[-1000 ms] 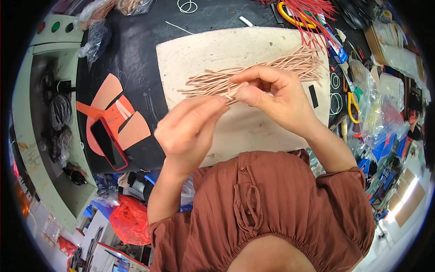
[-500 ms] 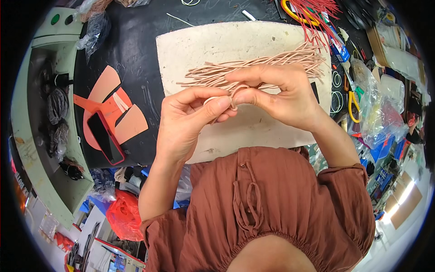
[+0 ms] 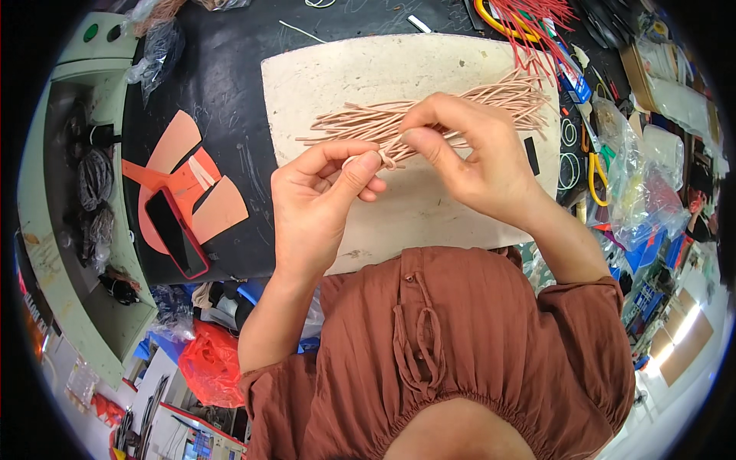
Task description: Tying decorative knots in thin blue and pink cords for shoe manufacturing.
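Observation:
My left hand [image 3: 320,188] pinches a thin beige cord [image 3: 388,161] between thumb and forefinger, at a small loop or knot. My right hand [image 3: 475,153], just to its right and a little higher, has thumb and forefinger closed on the cord's other part, close to the loop. Beyond both hands lies a bundle of similar beige cords [image 3: 360,119], spread sideways on a pale board [image 3: 322,77]. The right fingers overlap the bundle in the picture, so where the held cord ends is hidden.
On the black tabletop [image 3: 245,153] at left lie orange and tan cut pieces [image 3: 175,146] and a red-cased phone [image 3: 178,234]. Red cords [image 3: 529,19], yellow-handled scissors [image 3: 598,180] and clear plastic bags [image 3: 625,169] crowd the right. A pale green machine housing [image 3: 92,207] stands far left.
My right hand has shifted slightly right and up, away from the left fingertips, drawing on the cord. The loop now shows at the left fingertips, which have moved little.

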The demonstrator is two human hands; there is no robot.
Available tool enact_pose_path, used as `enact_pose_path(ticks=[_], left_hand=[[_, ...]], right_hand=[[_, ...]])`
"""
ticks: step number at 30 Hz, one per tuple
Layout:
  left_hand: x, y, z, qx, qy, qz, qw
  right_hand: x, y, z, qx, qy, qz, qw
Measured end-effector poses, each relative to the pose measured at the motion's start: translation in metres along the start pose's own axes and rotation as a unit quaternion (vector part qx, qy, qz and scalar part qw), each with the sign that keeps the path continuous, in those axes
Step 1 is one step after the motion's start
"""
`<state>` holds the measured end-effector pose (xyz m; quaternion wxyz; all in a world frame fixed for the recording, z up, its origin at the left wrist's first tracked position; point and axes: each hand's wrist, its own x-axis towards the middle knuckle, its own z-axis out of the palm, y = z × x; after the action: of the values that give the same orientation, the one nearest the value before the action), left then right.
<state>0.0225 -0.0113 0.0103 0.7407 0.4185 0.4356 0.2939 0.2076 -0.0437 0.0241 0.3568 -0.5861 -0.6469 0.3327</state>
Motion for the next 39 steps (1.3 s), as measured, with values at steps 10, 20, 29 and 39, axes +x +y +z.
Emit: enact_pose_path(ticks=[10, 20, 29, 39], left_hand=[[0.003, -0.001, 0.0, -0.112, 0.011, -0.058, 0.992], [0.004, -0.006, -0.005, -0.2, -0.003, -0.028, 0.979], [0.003, -0.006, 0.008, -0.149, 0.034, 0.028, 0.988], [0.0, -0.012, 0.007, -0.169, 0.06, 0.059, 0.982]], right_hand=[[-0.011, 0.009, 0.02, 0.151, 0.039, 0.019, 0.988], [-0.012, 0.008, 0.02, 0.107, 0.049, 0.004, 0.993], [-0.011, 0.007, 0.019, 0.095, 0.025, 0.002, 0.995], [-0.01, 0.001, 0.019, 0.046, 0.016, -0.038, 0.998]])
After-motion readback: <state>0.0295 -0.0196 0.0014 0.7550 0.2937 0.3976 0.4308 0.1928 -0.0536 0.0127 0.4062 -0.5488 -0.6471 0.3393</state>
